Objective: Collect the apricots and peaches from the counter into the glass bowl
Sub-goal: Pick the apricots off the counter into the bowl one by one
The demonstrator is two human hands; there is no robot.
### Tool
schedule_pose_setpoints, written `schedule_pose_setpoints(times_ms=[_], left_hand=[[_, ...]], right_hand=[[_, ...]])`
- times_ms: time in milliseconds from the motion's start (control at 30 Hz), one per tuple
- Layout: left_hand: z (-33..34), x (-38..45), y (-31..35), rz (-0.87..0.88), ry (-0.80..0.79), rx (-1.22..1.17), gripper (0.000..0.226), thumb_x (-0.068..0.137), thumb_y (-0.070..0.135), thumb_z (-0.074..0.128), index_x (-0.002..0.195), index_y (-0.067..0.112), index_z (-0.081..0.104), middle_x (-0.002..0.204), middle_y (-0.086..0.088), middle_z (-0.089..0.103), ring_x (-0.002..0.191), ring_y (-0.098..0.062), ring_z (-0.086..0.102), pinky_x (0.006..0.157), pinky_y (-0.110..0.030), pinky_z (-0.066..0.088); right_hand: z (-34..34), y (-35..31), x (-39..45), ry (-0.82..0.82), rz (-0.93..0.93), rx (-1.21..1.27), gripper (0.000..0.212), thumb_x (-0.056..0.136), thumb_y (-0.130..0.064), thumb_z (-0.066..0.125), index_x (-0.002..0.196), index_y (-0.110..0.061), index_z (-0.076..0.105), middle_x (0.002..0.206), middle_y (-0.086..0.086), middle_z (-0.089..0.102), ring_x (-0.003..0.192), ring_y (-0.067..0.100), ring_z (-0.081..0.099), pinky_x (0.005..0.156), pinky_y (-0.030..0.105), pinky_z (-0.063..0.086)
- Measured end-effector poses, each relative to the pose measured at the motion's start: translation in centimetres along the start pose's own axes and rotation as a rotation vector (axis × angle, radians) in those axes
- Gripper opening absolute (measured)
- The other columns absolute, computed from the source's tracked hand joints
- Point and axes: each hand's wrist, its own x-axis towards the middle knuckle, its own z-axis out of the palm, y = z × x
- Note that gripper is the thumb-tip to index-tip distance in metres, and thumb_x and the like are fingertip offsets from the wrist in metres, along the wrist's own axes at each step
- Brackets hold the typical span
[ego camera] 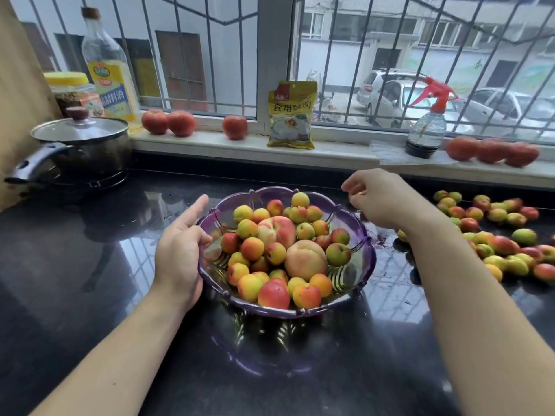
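Head view, bowl: the purple-tinted glass bowl (365,259) stands on the dark counter (75,265), between the two forearms, heaped with fruit.
Head view, fruit in bowl: small apricots (252,248) fill it, with two larger peaches (305,259) lying near the middle.
Head view, left hand: the left hand (180,250) grips the bowl's left rim, thumb curled over the edge, forefinger pointing loosely away.
Head view, right hand: the right hand (375,199) hangs above the bowl's far right rim, fingers curled; a yellow scrap shows at the fingertips, and I cannot tell whether it is a held fruit.
Head view, loose fruit: a spread of loose apricots (498,235) lies on the counter right of the bowl, beyond the right forearm, well apart from either hand.
Head view, sill: tomatoes (168,123), a yellow packet (291,115) and a spray bottle (426,127) stand by the window.
Head view, far left: a lidded pot (81,145) sits beside an oil bottle (108,67).
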Motion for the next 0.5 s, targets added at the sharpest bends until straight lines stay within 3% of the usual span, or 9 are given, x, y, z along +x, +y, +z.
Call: schedule_pose_setpoints(times_ms=[133, 167, 233, 300, 400, 500], left_hand=[[0.4, -0.7, -0.4, 0.168, 0.015, 0.119, 0.077, 0.089, -0.016, 0.036, 0.148, 0.028, 0.059, 0.151, 0.003, 0.058, 0.133, -0.013, 0.057, 0.102, -0.034, 0.056], [0.5, -1.1, -0.5, 0.234, 0.012, 0.176, 0.078, 0.086, -0.013, 0.039, 0.14, 0.037, 0.064, 0.149, 0.008, 0.059, 0.133, -0.008, 0.056, 0.108, -0.037, 0.053], [0.7, -1.8, -0.7, 0.361, -0.028, 0.302, 0.074, 0.079, -0.004, 0.043, 0.125, 0.049, 0.067, 0.147, 0.018, 0.055, 0.137, 0.002, 0.049, 0.118, -0.028, 0.042], [0.6, -2.0, -0.6, 0.422, -0.024, 0.332, 0.065, 0.075, 0.007, 0.044, 0.12, 0.048, 0.068, 0.145, 0.019, 0.053, 0.138, 0.006, 0.046, 0.119, -0.024, 0.038], [0.0, -0.5, -0.8, 0.343, 0.045, 0.223, 0.054, 0.078, 0.017, 0.045, 0.117, 0.042, 0.072, 0.146, 0.005, 0.059, 0.137, -0.006, 0.054, 0.122, -0.045, 0.04], [-0.1, 0.3, -0.9, 0.233, 0.049, 0.073, 0.047, 0.084, 0.022, 0.046, 0.119, 0.034, 0.075, 0.14, 0.0, 0.067, 0.131, -0.012, 0.063, 0.113, -0.045, 0.049]], right_hand=[[1.0, 4.4, 1.6, 0.091, 0.233, -0.005, 0.032, 0.096, -0.007, 0.058, 0.124, -0.018, 0.068, 0.122, 0.013, 0.067, 0.104, 0.031, 0.061, 0.087, 0.038, 0.052], [1.4, 5.3, 1.9, 0.109, 0.278, -0.006, 0.031, 0.095, -0.007, 0.057, 0.123, -0.017, 0.069, 0.123, 0.014, 0.067, 0.108, 0.034, 0.06, 0.09, 0.038, 0.051], [2.4, 6.8, 2.5, 0.145, 0.334, -0.015, 0.032, 0.093, -0.007, 0.055, 0.121, -0.015, 0.069, 0.124, 0.016, 0.066, 0.112, 0.036, 0.059, 0.091, 0.037, 0.05], [3.7, 7.4, 3.6, 0.2, 0.3, -0.068, 0.033, 0.094, -0.009, 0.055, 0.125, -0.014, 0.066, 0.126, 0.017, 0.064, 0.115, 0.038, 0.057, 0.091, 0.038, 0.047], [5.9, 7.5, 6.3, 0.182, 0.107, -0.265, 0.041, 0.096, -0.016, 0.056, 0.137, -0.015, 0.057, 0.135, 0.016, 0.056, 0.12, 0.038, 0.052, 0.101, 0.043, 0.044], [7.4, 7.4, 8.5, 0.158, -0.02, -0.581, 0.042, 0.096, -0.024, 0.059, 0.137, -0.015, 0.054, 0.131, 0.015, 0.058, 0.119, 0.036, 0.051, 0.103, 0.045, 0.041]])
